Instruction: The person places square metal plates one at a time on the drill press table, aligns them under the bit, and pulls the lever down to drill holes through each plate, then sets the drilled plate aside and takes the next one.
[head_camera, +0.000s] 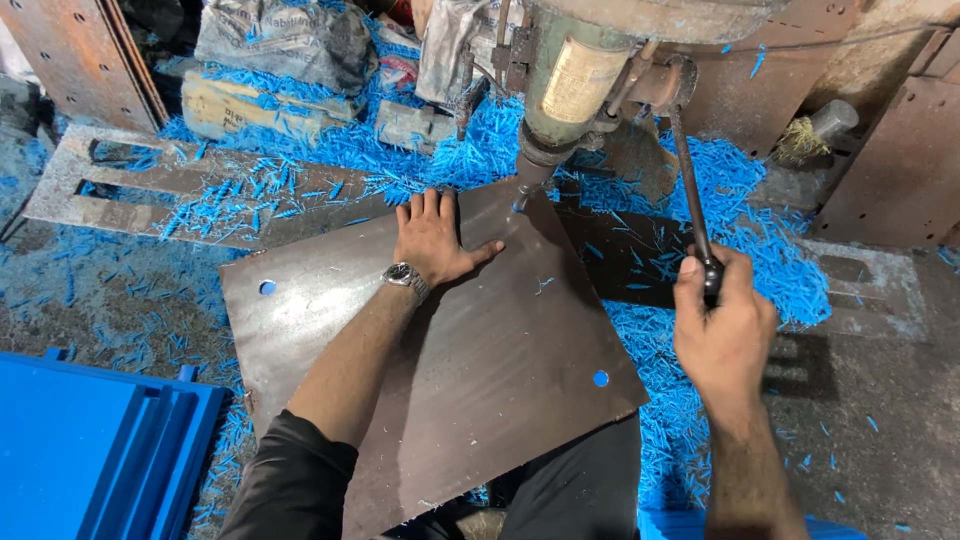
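The left hand (432, 240) lies flat, with the fingers spread open, on a big dark metal sheet (470, 370). It presses on the far part of the sheet and holds nothing in its grip. A silver wristwatch (405, 276) sits on the wrist, and the black sleeve (295, 490) covers the arm near the bottom edge of the view.

The sheet lies in the middle of the scene, turned like a diamond, with its far corner just under the drill head (565, 90) of a green machine. The drill tip (522, 195) stands at this far corner, close to the right of the left hand's fingers. Two round holes are seen in the sheet: one hole (267, 287) near the left corner and one hole (600, 378) near the right corner, both showing blue below.

The right hand (722, 320) is closed in a tight grip around the black end of a long metal lever (690, 180), which goes up and far to the machine head.

Blue plastic shavings (330, 150) cover the work surface around the sheet. A blue panel (90, 450) lies at the near left. Rusty metal plates (150, 180) lie farther left and on the right side.
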